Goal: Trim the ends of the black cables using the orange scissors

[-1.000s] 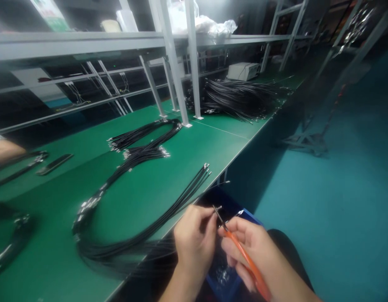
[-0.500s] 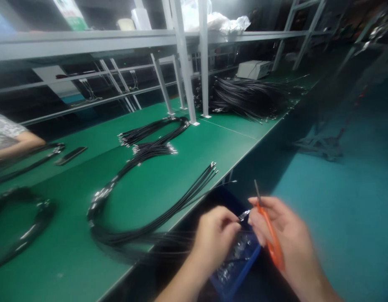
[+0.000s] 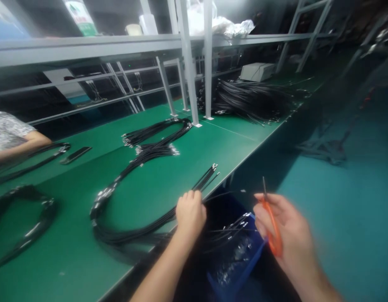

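My left hand [image 3: 190,212] is closed on a bundle of black cables [image 3: 156,222] at the table's front edge; their silvery ends stick out beyond my fingers. My right hand [image 3: 283,226] holds orange-handled scissors [image 3: 273,228], with the tip pointing up and the handle in the palm. One thin cable reaches out from the edge toward my right hand, its pale end [image 3: 243,191] short of the fingers. Below, more cable ends lie over a blue bin [image 3: 249,268] that holds small shiny clear pieces. The bundle curves back across the green table [image 3: 150,193].
More cable coils [image 3: 27,239] lie at the left, near a phone [image 3: 76,155] and a person's arm [image 3: 27,144]. White posts [image 3: 208,75] carry a shelf [image 3: 118,44]. A large cable pile [image 3: 250,98] and a pale box [image 3: 257,71] are at the back.
My left hand has moved left and up from the small shiny piece between my hands to the cable bundle. My right hand still has the scissors. The view has shifted slightly.
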`<state>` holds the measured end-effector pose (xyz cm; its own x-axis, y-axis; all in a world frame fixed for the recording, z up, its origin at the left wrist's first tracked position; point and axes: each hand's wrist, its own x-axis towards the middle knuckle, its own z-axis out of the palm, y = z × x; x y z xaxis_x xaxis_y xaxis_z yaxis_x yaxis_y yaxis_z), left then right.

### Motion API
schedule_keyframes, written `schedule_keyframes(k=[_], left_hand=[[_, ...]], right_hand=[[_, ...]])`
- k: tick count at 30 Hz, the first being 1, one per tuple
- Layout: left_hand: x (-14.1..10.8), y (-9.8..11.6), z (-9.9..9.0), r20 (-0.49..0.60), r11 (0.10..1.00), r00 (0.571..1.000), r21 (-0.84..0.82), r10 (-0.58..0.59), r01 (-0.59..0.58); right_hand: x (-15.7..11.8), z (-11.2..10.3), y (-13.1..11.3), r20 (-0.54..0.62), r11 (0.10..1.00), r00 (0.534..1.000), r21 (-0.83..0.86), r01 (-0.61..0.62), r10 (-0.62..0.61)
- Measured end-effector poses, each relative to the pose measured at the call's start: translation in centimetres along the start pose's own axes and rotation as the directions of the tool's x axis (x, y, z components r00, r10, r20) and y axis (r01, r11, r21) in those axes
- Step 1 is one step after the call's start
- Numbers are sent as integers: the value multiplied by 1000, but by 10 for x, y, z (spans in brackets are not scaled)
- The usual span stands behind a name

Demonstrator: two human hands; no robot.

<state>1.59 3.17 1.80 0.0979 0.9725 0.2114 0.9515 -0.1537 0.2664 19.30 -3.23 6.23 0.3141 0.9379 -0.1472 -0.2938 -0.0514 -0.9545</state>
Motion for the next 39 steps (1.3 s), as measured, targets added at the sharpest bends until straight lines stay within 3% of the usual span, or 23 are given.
schedule_keyframes(k=[4,8,10,14,17,25,30,35,39], left_hand=[[9,40,-10,32,978,991,-168,128,-121],[3,65,-30,-31,835,956,-480,291,-270],[-6,65,-35,-41,726,966,-652,254,-219],[-26,57,-35,139,526,977,-850,161,34],[-35,55,-33,194,479,975,-870,111,118],[-42,61,-36,104,633,993,-773,60,43],[-48,56,-29,101,665,994,-746,46,45],[-49,53,-27,219,461,974,-871,53,170],[-43,53,-30,229,327,972,-923,47,202]], right_hand=[[5,0,-1,-34,984,997,157,80,-75],[5,-2,3,-33,974,999,223,46,-39],[3,-2,7,-25,967,1000,254,20,-14],[-2,1,9,5,950,1000,313,12,-15],[-3,6,6,15,937,1000,349,8,-14],[1,12,9,-15,948,1000,316,29,-26],[2,13,9,63,930,997,362,-63,43],[3,12,10,188,831,962,488,-266,198],[-4,19,9,199,819,946,476,-320,254]])
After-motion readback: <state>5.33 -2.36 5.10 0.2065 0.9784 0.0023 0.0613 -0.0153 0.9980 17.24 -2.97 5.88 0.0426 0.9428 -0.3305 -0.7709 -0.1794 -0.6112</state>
